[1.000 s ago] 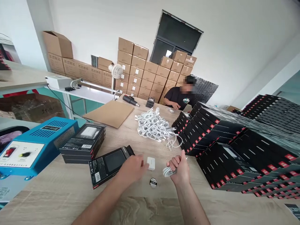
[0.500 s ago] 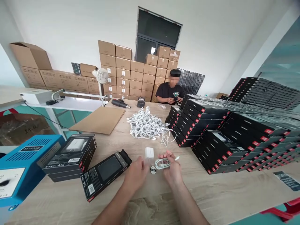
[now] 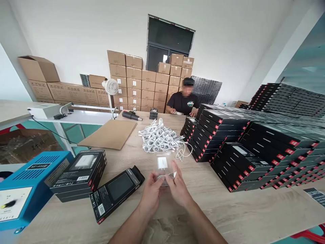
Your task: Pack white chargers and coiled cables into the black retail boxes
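Observation:
A clear plastic tray [image 3: 165, 155] is between my two hands, with a white charger plug [image 3: 162, 163] in its upper part. My left hand [image 3: 151, 187] grips the tray's left side, its thumb near the coiled white charging cable [image 3: 166, 176]. My right hand [image 3: 179, 185] is closed on the cable at the tray's lower part, fingers along the right side. The thumbs cover much of the coil. Left of my hands lies a black box [image 3: 118, 189] with its end flap open. Beyond the tray is a heap of coiled white cables [image 3: 160, 137].
Stacked black boxes [image 3: 238, 166] fill the right side. At left stand a blue machine [image 3: 35, 183] and more black boxes [image 3: 81, 169]. A cardboard sheet [image 3: 109, 134] and a heat gun [image 3: 132, 115] lie farther back. Another person [image 3: 184, 101] sits across the table.
My right hand has brought the coiled cable left onto the tray, and my hands have come together there. The view has tilted slightly. The other person's hands have moved apart.

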`<state>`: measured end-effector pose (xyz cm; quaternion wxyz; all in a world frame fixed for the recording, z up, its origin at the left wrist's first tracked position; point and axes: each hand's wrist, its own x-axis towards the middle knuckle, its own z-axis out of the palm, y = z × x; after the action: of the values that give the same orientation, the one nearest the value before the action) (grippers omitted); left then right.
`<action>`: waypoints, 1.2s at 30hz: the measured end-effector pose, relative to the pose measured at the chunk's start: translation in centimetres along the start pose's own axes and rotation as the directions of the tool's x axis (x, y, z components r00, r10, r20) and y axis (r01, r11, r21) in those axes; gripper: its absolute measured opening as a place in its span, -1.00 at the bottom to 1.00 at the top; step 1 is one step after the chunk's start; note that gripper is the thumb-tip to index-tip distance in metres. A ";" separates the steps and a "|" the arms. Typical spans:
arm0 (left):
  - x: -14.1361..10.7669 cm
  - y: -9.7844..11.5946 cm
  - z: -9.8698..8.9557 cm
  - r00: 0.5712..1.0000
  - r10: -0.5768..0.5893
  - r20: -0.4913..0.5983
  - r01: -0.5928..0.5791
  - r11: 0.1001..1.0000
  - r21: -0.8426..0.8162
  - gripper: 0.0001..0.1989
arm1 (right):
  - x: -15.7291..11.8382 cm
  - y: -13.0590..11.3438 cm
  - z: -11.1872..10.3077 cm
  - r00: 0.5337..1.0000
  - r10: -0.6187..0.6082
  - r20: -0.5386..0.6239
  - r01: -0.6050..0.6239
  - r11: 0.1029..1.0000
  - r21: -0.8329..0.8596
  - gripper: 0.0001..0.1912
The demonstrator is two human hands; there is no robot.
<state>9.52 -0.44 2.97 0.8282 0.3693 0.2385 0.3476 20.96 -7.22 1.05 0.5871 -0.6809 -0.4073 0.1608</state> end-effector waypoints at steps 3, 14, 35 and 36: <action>0.3 0.4 -0.3 1.000 0.014 -0.015 -0.014 1.000 -0.005 -0.44 | 0.1 -0.1 -1.7 0.979 0.130 0.154 -0.184 0.888 0.421 -0.25; 1.6 0.0 -1.0 0.993 0.086 -0.077 -0.077 0.990 0.119 -0.48 | -0.1 -1.3 -0.9 0.938 0.342 0.063 -0.331 0.822 0.464 -0.34; 2.2 1.2 -2.1 0.958 0.190 -0.216 -0.133 0.958 0.254 -0.59 | 2.1 0.0 2.5 0.965 0.258 -0.040 -0.243 0.944 0.224 -0.61; 2.0 1.4 -2.0 0.960 0.181 -0.214 -0.129 0.963 0.237 -0.60 | 2.3 -0.2 2.4 0.972 0.235 -0.031 -0.223 0.952 0.207 -0.60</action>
<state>8.95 2.65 2.57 0.7184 0.4330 0.3415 0.4241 20.62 -3.93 1.20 0.6417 -0.6644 -0.2909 0.2496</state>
